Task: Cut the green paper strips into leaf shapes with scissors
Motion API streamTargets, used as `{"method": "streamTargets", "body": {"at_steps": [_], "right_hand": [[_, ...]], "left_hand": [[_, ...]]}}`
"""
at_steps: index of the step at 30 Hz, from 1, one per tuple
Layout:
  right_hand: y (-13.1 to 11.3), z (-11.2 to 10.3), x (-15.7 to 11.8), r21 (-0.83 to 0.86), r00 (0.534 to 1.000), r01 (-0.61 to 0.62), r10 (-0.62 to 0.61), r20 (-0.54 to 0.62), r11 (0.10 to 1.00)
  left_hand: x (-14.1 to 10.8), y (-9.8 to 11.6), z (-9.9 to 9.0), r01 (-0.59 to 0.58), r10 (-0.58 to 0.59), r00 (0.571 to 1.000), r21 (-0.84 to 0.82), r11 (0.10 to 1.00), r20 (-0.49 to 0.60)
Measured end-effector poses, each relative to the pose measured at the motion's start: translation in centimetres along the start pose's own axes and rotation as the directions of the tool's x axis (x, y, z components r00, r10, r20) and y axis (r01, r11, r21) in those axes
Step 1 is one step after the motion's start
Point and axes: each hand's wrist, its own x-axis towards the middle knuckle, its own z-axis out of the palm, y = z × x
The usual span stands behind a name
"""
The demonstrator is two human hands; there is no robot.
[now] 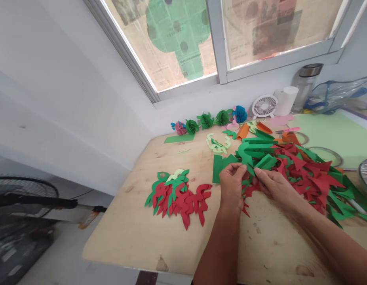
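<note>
My left hand [231, 184] and my right hand [271, 183] are close together over the table, each with thumb and finger pinched. Between them they hold a green paper cutout [247, 155] with a curved upper end. Just beyond and to the right lies a heap of red paper scraps [305, 174], mixed with green ones. A flat green paper piece [217, 168] lies beside my left hand. Further left is a pile of red cutouts [183, 200] with curved, pointed shapes, overlapping green cutouts [157, 182].
Folded paper ornaments [206, 120] line the wall, beside a small white fan [264, 106] and a glass bottle [305, 89]. Light green cutouts [220, 148] lie mid-table. A light green sheet [328, 132] covers the right side. A larger black fan [25, 194] stands left of the wooden table [126, 237].
</note>
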Motion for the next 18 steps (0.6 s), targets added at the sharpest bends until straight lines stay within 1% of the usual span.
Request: {"method": "streamTargets", "body": {"at_steps": [4,10,14,18], "right_hand": [[0.00,0.04,0.01,0.000,1.000,-0.007,0.007,-0.009,1.000],[0.12,-0.02,0.09,0.001,1.000,-0.011,0.011,0.013,1.000],[0.10,-0.02,0.05,-0.009,1.000,-0.007,0.007,0.000,1.000],[0.23,-0.06,0.09,-0.029,1.000,0.021,-0.022,-0.018,0.999]], "left_hand": [[0.03,0.17,0.06,0.018,-0.018,1.000,0.010,1.000,-0.011],[0.00,0.33,-0.10,0.018,-0.018,1.000,0.005,1.000,0.014],[-0.05,0.38,-0.09,0.015,-0.015,1.000,0.008,1.000,0.024],[-0.07,0.44,0.06,0.025,-0.025,1.000,-0.001,1.000,0.017]]}}
